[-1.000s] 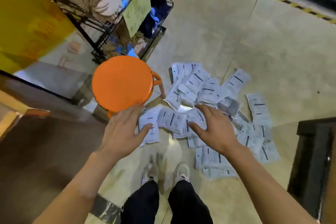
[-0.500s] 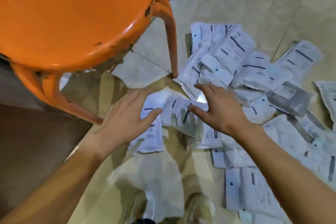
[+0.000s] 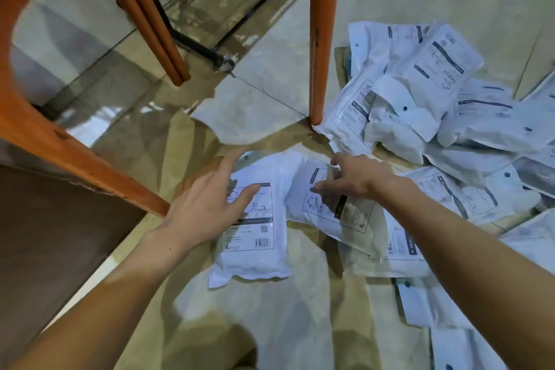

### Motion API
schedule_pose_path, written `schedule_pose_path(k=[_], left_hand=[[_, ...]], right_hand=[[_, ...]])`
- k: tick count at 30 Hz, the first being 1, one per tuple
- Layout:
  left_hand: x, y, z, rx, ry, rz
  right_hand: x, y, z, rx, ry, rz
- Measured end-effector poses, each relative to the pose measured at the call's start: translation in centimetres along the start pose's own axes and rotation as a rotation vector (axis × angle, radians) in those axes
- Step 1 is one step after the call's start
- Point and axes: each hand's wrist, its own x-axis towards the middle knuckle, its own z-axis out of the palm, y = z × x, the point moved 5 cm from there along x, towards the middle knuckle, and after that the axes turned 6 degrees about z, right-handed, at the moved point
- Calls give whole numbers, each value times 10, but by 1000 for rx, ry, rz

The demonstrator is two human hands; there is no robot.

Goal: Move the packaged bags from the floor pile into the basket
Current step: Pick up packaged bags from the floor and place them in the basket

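Several white packaged bags with printed labels lie in a pile [image 3: 420,93] on the floor at the right. One flat white bag [image 3: 255,237] lies apart at the centre. My left hand [image 3: 207,204] is spread open over its upper left corner, fingers straight. Another bag [image 3: 336,207] lies beside it to the right. Over that bag's top hovers my right hand [image 3: 357,174], fingers loosely extended and holding nothing. No basket is in view.
An orange stool stands close on the left; one leg [image 3: 322,39] touches the floor beside the pile, another [image 3: 72,153] slants just left of my left hand. A black wheeled rack base [image 3: 204,51] sits behind. A dark brown surface [image 3: 45,234] lies at the lower left.
The view has dropped much closer to the floor, under the stool. Both hands have come down onto the two nearest bags, still empty.
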Motion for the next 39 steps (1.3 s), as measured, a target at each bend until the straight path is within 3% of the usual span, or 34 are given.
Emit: schedule_pose_path(k=[6,11,14,17,20,24,30,39], left_hand=[[-5,-13,-1,51,-10,-103],[-9,-22,4,-21,53,-213],[-16,-37,20,-176,72,-394],[-28,-52,45,-421,47,-581],[-27,-58,65,-598,126,-703],[-13,-75,90,-679,141,-815],[-4,-42,80,-808,102,-768],[-7,73,-2,-894,91,-195]], right_hand=[[1,-8,1,54,-5,66],[-23,7,-20,259,143,85],[-46,35,-35,766,219,96],[-75,50,-46,1404,107,51],[-100,50,-55,1681,-28,-100],[-118,49,-63,1971,-75,-247],[-128,45,-58,2074,-135,-309],[-152,52,-65,1898,8,-250]])
